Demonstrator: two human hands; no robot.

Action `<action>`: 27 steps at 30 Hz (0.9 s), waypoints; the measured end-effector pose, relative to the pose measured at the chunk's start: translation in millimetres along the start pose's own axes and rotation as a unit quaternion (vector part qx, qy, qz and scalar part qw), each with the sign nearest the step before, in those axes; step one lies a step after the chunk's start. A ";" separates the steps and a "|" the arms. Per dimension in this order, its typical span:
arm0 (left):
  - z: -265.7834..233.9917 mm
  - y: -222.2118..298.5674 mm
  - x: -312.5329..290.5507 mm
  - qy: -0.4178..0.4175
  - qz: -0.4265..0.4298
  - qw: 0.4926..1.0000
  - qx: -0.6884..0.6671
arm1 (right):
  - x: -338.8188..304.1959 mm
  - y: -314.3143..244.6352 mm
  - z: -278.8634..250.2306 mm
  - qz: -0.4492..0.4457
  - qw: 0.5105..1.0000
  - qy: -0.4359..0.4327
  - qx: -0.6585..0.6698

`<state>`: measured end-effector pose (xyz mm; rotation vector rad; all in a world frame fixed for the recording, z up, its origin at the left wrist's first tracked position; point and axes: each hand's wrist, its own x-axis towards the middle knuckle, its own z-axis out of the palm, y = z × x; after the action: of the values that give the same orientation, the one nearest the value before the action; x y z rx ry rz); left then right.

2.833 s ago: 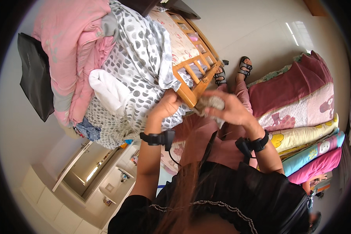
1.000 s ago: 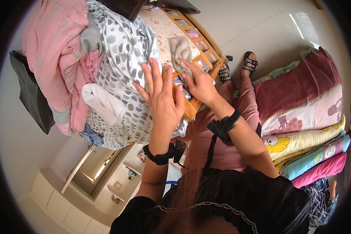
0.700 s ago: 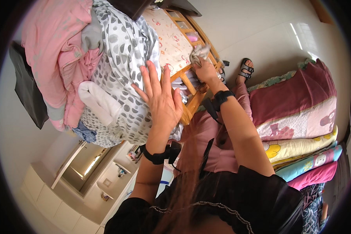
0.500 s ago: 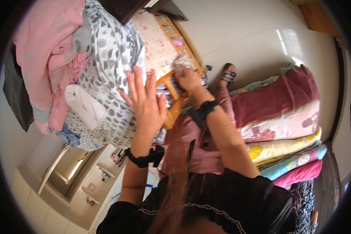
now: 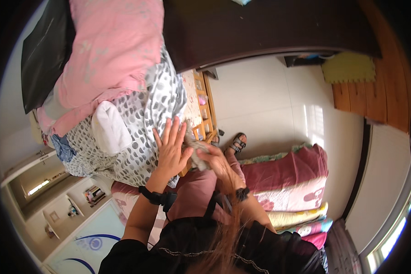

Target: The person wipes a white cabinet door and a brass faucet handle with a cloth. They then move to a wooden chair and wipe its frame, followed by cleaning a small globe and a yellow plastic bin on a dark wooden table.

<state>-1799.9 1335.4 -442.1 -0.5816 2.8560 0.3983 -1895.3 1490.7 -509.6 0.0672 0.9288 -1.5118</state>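
Note:
A crumpled greyish cloth (image 5: 195,150) is bunched under the fingers of my right hand (image 5: 218,162), which closes on it at the near end of a small wooden-framed table or bench (image 5: 207,107). Beside it, my left hand (image 5: 171,154) is open, its fingers stretched out at the edge of white bedding with grey spots (image 5: 134,162). I cannot tell whether that palm touches the fabric. The bench's pale patterned top is partly hidden by the bedding and my hands.
Pink bedding (image 5: 116,50) and a white folded cloth (image 5: 110,128) lie on the spotted fabric. A dark brown board or tabletop (image 5: 269,29) spans the far side. To my right is a maroon cover (image 5: 287,169) with folded quilts; shelves (image 5: 71,205) stand on the left.
My right hand has drawn the greyish cloth nearer, closer to my left hand. The view has shifted, bringing more of the dark board and the pink bedding into sight. My left hand stays open.

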 end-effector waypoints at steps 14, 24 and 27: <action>-2.6 2.9 10.3 0.062 -0.071 0.992 -0.079 | 69.5 -250.1 26.4 -0.459 0.642 0.231 -0.570; -9.1 7.8 16.4 0.034 -0.088 0.990 -0.106 | 197.2 -189.1 20.8 -0.385 0.522 0.056 -0.759; -36.4 28.8 38.3 0.079 -0.088 0.979 -0.167 | 201.3 -209.0 9.7 -0.397 0.520 0.000 -0.757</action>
<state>-1851.2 1336.5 -410.8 -0.9577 2.8698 0.8453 -2110.6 1295.8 -509.8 -1.8560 2.1495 -0.8539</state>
